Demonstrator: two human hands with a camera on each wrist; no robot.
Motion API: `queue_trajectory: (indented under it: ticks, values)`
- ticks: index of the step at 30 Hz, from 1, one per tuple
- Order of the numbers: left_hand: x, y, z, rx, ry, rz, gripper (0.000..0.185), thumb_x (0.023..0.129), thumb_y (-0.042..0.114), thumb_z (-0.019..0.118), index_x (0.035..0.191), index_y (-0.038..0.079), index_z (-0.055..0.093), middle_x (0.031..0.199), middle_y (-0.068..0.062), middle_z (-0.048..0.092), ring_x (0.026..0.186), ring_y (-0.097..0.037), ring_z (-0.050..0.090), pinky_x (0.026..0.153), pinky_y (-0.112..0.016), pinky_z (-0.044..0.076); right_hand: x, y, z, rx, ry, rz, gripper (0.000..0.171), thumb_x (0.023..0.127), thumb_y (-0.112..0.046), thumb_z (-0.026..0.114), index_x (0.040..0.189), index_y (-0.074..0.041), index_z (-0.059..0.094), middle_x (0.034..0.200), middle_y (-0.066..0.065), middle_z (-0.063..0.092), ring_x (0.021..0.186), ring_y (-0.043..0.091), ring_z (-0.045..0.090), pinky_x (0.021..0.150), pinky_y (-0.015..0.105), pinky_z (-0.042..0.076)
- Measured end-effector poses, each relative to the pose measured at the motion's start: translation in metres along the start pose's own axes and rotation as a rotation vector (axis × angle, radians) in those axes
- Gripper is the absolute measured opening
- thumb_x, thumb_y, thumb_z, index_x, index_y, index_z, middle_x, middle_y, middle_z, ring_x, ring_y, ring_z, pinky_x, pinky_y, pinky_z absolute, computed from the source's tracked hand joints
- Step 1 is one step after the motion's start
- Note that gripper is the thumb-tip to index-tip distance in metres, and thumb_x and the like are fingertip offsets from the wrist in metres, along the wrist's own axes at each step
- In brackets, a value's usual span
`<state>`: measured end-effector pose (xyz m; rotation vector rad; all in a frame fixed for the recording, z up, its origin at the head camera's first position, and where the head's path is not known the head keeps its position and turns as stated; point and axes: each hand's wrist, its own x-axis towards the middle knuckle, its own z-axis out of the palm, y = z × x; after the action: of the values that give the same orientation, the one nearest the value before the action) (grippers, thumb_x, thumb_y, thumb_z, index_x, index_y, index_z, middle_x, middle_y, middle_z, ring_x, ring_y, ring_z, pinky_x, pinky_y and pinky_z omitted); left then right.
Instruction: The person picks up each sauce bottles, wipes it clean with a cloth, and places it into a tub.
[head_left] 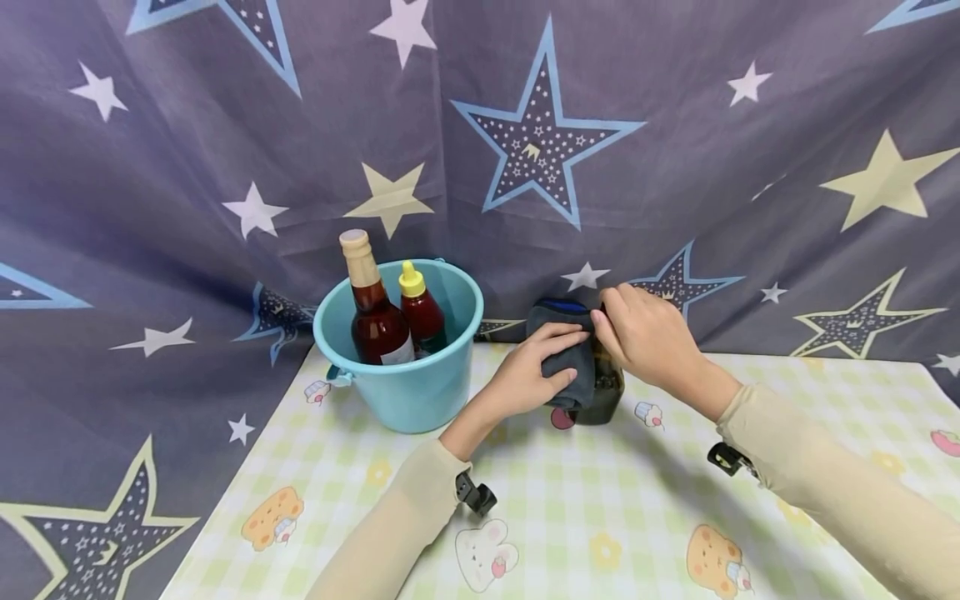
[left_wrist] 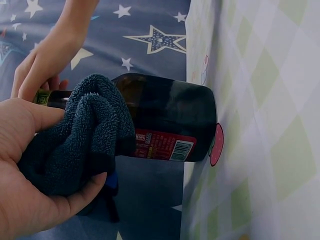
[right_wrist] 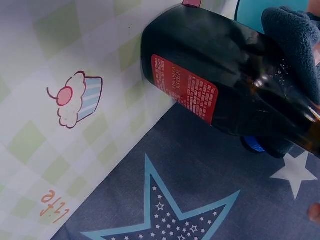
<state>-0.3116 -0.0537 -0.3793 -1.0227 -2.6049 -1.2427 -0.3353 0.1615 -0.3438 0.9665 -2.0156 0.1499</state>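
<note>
A dark glass bottle (head_left: 603,398) with a red label stands on the checked tablecloth near the backdrop. My left hand (head_left: 543,358) grips a dark blue-grey cloth (head_left: 566,350) and presses it against the bottle's side. In the left wrist view the cloth (left_wrist: 75,140) is bunched in my palm against the bottle (left_wrist: 170,112). My right hand (head_left: 637,329) holds the bottle at its neck, which the hand and cloth hide. The right wrist view shows the bottle's body (right_wrist: 215,85) with the cloth (right_wrist: 295,40) at its upper part.
A teal bucket (head_left: 408,387) stands to the left of the bottle, holding a tall red-brown bottle (head_left: 375,312) and a small red bottle with a yellow cap (head_left: 422,315). A star-patterned curtain (head_left: 540,142) hangs right behind. The tablecloth (head_left: 600,517) extends toward me.
</note>
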Motion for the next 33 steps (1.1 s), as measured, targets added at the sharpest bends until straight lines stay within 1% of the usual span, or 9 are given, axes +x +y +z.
queue_trajectory:
  ticks: [6,14,19,25,33]
  values:
    - [-0.0013,0.0017,-0.0003,-0.001,0.005,-0.002,0.054,0.098,0.010,0.068,0.149,0.014,0.054,0.157,-0.005,0.045,0.148,-0.024,0.040,0.119,-0.045,0.037,0.0003,-0.0006,0.0006,-0.002,0.005,0.000,0.047,0.112,-0.032,0.028,0.095,0.002,0.055,0.070,0.010,0.047,0.052,0.020,0.039,0.045,0.032,0.034]
    - [-0.0022,-0.0006,0.0024,0.003,0.006,-0.004,0.054,0.098,0.011,0.068,0.150,0.015,0.053,0.157,-0.004,0.045,0.148,-0.023,0.040,0.118,-0.045,0.039,-0.0008,-0.0019,0.0000,-0.004,0.003,-0.004,0.047,0.112,-0.032,0.027,0.095,0.002,0.055,0.070,0.010,0.047,0.052,0.020,0.038,0.045,0.031,0.033]
    - [-0.0035,-0.0012,0.0043,-0.003,0.012,-0.002,0.054,0.097,0.011,0.069,0.150,0.016,0.054,0.157,-0.003,0.045,0.148,-0.023,0.040,0.118,-0.046,0.039,-0.0021,-0.0027,-0.0004,-0.001,0.017,-0.011,0.047,0.112,-0.031,0.027,0.093,0.001,0.055,0.069,0.009,0.047,0.052,0.019,0.038,0.045,0.030,0.033]
    - [-0.0024,-0.0005,0.0028,-0.004,0.020,0.000,0.054,0.097,0.011,0.069,0.149,0.016,0.055,0.157,-0.002,0.046,0.148,-0.023,0.041,0.118,-0.046,0.039,0.0007,-0.0028,-0.0012,0.000,0.037,-0.017,0.044,0.111,-0.029,0.029,0.093,0.002,0.054,0.069,0.009,0.047,0.052,0.020,0.038,0.045,0.031,0.034]
    - [-0.0015,-0.0018,0.0023,-0.001,0.015,-0.006,0.054,0.097,0.011,0.069,0.149,0.017,0.054,0.157,-0.002,0.046,0.148,-0.022,0.040,0.119,-0.045,0.038,0.0009,-0.0030,-0.0010,-0.005,0.025,-0.009,0.044,0.111,-0.029,0.029,0.093,0.002,0.054,0.069,0.009,0.046,0.053,0.020,0.039,0.045,0.031,0.034]
